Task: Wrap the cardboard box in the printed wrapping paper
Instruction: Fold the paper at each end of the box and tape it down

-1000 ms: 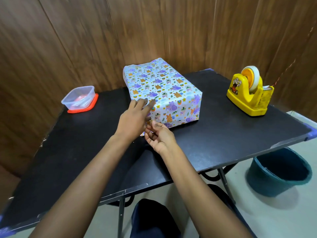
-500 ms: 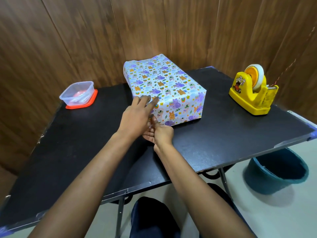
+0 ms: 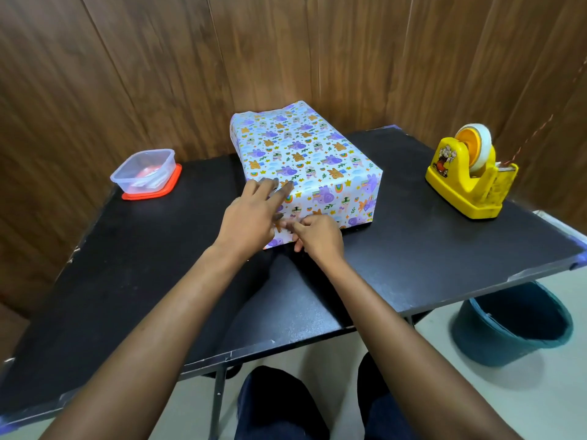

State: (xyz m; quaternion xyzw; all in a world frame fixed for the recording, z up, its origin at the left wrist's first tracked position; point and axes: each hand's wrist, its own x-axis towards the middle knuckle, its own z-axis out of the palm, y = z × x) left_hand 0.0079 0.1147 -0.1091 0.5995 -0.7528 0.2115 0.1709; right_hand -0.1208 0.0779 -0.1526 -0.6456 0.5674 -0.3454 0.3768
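My right hand (image 3: 319, 238) has closed in from a second ago, when its palm lay open below the box (image 3: 305, 168); now its fingertips pinch at the paper (image 3: 336, 198) low on the near end. My left hand (image 3: 251, 222) still lies flat, fingers spread, pressing the near corner. The near end looks close to sealed, I judge. The box sits at twelve o'clock on the black bench (image 3: 127, 281). A tub (image 3: 146, 173) is at ten, a yellow tape dispenser (image 3: 468, 182) at two. Wood panelling stands behind; a teal bucket (image 3: 511, 325) rests on the floor at four.

No legible text or labels anywhere
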